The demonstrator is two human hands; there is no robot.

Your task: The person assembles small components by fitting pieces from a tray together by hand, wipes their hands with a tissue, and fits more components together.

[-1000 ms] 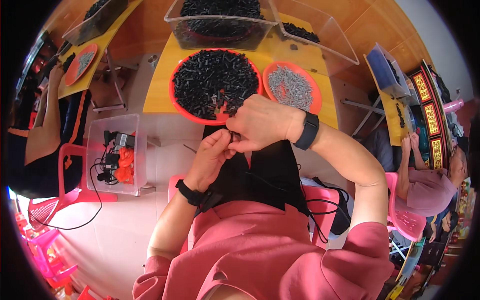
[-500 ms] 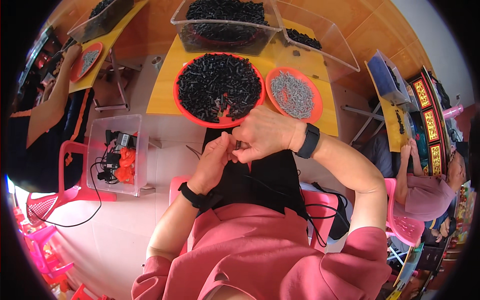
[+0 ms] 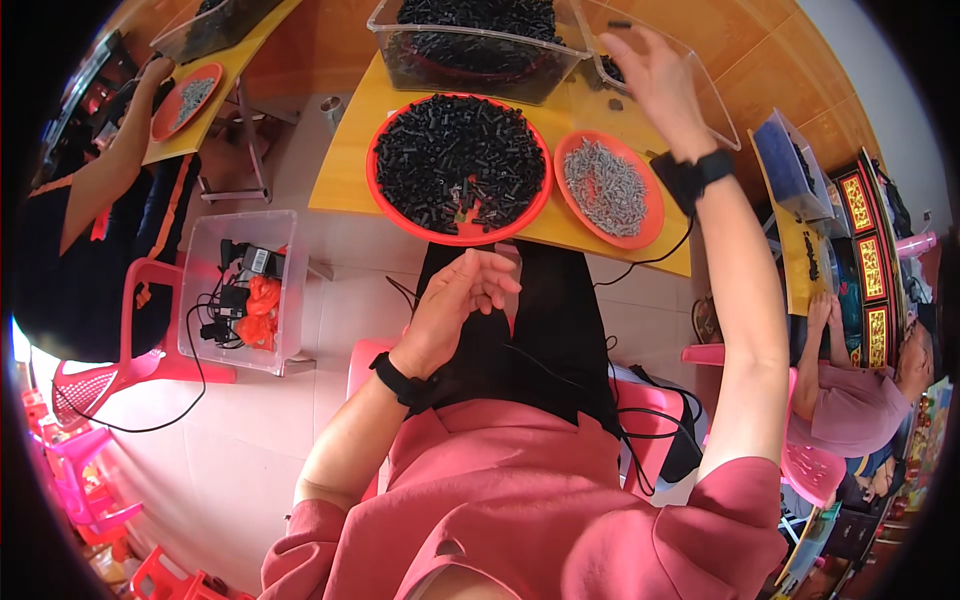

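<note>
Small black cylinder (image 3: 620, 24) just beyond the fingertips of the right hand (image 3: 655, 80), seen against the right-hand clear bin (image 3: 715, 97); long axis nearly crosswise, left to right; impossible to tell whether touching the fingers or loose in the air. Right hand much the nearer, fingers spread. Left hand (image 3: 470, 290) well apart from the cylinder, just short of the red basin (image 3: 465, 238) of black pieces (image 3: 455, 150), fingers loosely curled and parted, nothing visible between them.
</note>
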